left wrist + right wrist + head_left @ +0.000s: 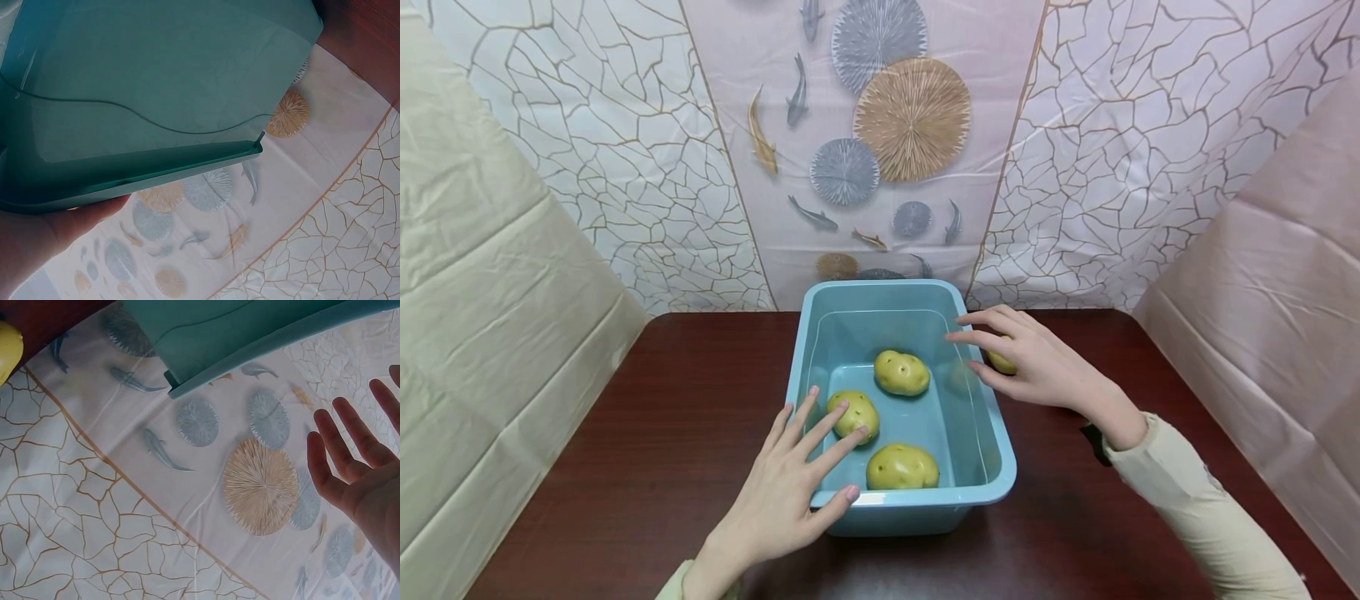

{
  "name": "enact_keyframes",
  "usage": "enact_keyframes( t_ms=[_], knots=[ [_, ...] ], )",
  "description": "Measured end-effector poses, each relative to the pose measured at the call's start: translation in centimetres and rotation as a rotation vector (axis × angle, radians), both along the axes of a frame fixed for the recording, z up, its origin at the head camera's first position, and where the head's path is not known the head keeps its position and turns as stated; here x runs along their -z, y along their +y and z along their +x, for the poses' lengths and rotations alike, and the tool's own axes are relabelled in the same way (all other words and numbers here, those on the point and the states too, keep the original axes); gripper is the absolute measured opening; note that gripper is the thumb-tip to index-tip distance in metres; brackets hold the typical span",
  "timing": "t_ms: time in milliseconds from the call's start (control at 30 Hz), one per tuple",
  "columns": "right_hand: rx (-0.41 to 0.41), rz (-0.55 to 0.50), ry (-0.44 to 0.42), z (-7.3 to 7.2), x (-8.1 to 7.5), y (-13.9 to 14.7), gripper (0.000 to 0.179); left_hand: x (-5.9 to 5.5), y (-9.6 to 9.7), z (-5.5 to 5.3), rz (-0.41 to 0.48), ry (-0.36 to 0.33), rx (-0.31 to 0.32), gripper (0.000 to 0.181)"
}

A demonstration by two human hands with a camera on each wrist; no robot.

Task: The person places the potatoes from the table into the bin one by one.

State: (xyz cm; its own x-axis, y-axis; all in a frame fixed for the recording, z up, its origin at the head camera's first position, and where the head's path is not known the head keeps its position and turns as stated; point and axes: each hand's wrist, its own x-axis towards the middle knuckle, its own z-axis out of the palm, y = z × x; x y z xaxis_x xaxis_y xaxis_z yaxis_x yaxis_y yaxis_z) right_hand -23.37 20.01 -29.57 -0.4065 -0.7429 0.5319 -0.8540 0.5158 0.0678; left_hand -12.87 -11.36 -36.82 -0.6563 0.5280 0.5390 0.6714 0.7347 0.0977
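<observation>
A light blue plastic basin (901,497) holds three yellow-green potatoes: one farther back (902,373), one at the left (867,412) and one at the near end (902,468). My left hand (782,487) is spread over the basin's near left rim, its fingers overlapping the left potato in the head view. In the left wrist view, part of this hand (37,240) shows right at the basin's rim. My right hand (1033,358) hovers by the right rim, fingers apart and loosely bent, holding nothing. Behind it, another potato (1002,362) lies outside the basin, mostly hidden.
The basin stands on a dark reddish-brown table (700,433). A patterned cloth with fish and round motifs (895,208) hangs behind it. Beige cloth panels slope down at the left (505,317) and right (1262,292). A dark band (1096,444) is on the right wrist.
</observation>
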Motion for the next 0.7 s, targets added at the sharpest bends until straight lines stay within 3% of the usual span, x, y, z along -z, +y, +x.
enact_keyframes(
  t_ms=[700],
  knots=[
    [0.112,-0.018,-0.105,-0.2,1.3,2.0,0.039,0.1,0.0,0.0,0.019,0.032,0.008,0.047]
  ],
)
